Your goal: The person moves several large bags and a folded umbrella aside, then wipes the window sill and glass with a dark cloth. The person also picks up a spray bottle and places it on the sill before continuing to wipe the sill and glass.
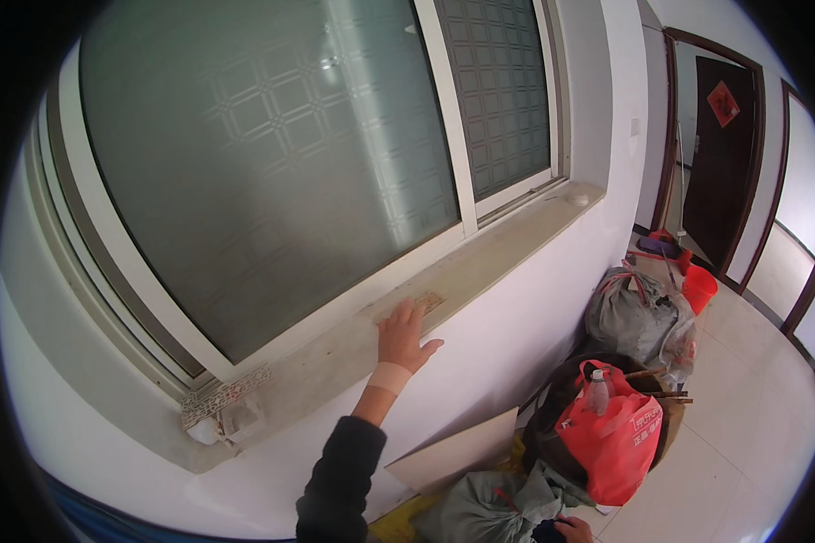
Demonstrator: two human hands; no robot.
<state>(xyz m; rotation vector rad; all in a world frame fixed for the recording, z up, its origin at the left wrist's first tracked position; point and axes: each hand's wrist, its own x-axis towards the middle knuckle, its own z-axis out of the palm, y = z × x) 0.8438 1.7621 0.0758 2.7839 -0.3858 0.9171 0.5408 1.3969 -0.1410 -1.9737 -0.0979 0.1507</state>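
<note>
Left hand (403, 337): palm down over the window sill (507, 258), fingers close together and thumb held out to the side, clamped on nothing. The flat posture suits a light touch rather than a grip; whether it presses the surface cannot be told. The nearest item, a brown patterned patch (433, 302), lies on the sill just beyond the fingertips (whether loose piece or stain is unclear).

Right hand (572, 529): at the lower edge, beside a tied grey sack (480, 509); mostly cut off, so I cannot tell whether its fingers are closed on anything.

At the sill's near-left end, a printed sheet (226, 396) lies next to a white bundle (205, 431), presumably tucked there out of the way. Below, a pale board (457, 452) leans, apparently wall-supported. A red bag (611, 443) seems propped by the dark sack (545, 421) around it, with a clear bottle (598, 394) upright at its mouth.
</note>
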